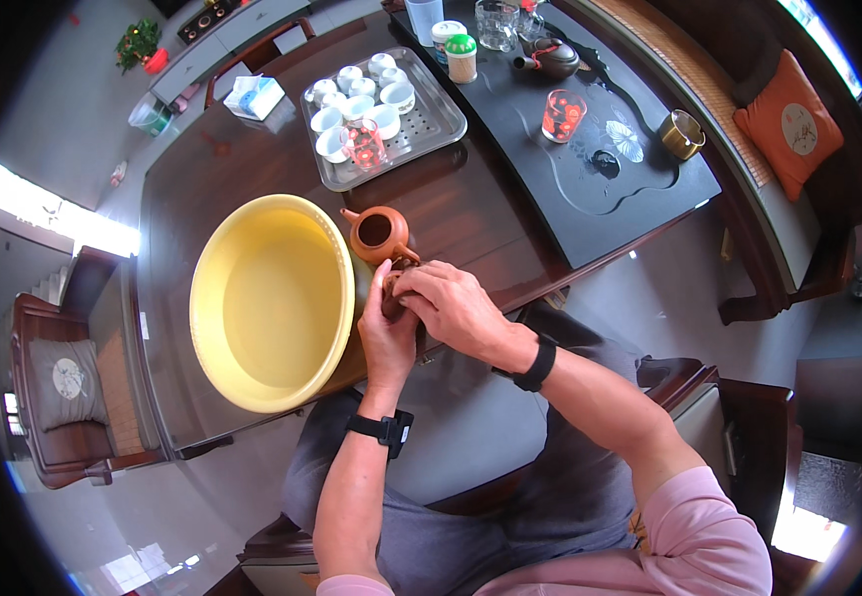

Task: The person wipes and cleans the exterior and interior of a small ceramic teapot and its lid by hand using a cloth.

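My left hand (387, 335) holds a small reddish-brown piece (393, 289) at the table's near edge. Over it bends my right hand (453, 305), its fingers on the same piece. The fingers cover most of it, so I cannot tell its exact kind. Just beyond my fingertips, an orange-brown clay teapot (380, 234) stands upright without a lid, its spout pointing left and its handle towards me. To the left of my hands sits a large yellow plastic basin (345, 328); it appears to hold clear water.
A perforated metal tray (431, 141) bears several white cups and a red-patterned glass (364, 145). On the black tea tray (505, 134) are a dark teapot (554, 59), another patterned glass (563, 117), a toothpick holder (462, 59) and a brass-coloured bowl (682, 135). A tissue box (254, 97) lies farther left.
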Available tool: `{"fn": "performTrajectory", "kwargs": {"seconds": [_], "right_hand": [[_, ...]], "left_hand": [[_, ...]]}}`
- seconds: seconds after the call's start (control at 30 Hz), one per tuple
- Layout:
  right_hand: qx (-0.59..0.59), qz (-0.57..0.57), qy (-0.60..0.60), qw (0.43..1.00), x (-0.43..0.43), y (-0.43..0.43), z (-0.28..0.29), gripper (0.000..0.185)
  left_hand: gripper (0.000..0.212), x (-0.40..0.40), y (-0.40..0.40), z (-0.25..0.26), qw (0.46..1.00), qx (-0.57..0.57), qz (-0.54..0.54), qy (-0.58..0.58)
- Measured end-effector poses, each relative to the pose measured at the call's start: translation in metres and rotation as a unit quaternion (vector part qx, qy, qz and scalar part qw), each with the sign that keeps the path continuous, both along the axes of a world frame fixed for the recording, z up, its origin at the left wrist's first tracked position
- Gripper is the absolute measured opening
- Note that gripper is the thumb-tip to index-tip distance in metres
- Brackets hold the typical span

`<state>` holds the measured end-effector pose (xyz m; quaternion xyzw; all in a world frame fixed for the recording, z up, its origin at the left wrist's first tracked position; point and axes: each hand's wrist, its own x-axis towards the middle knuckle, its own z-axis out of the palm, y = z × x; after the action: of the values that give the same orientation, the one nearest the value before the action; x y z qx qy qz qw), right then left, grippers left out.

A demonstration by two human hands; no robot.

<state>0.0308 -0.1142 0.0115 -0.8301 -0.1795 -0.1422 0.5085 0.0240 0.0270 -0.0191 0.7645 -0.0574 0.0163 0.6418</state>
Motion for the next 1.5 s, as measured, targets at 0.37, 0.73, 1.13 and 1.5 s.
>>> {"fn": "performTrajectory", "kwargs": {"seconds": [0.37, 0.73, 1.13, 1.5], "right_hand": [[0.214, 0.008, 0.204, 0.955, -0.001, -0.026, 0.0, 0.016], [0.061, -0.049, 0.114, 0.99, -0.008, -0.001, 0.004, 0.013], [0.017, -0.034, 0.08, 0.996, 0.0, -0.002, 0.001, 0.018], [0.371, -0.061, 0.284, 0.882, 0.019, -0.017, -0.012, 0.015]], "left_hand": [[0.065, 0.001, 0.002, 0.004, 0.986, -0.153, -0.038, 0.05], [0.059, -0.004, -0.003, -0.002, 0.991, 0.103, 0.006, -0.087], [0.059, -0.001, -0.002, 0.001, 0.997, 0.07, 0.007, -0.041], [0.066, -0.002, -0.007, 0.003, 0.994, 0.067, 0.028, -0.085]]}}
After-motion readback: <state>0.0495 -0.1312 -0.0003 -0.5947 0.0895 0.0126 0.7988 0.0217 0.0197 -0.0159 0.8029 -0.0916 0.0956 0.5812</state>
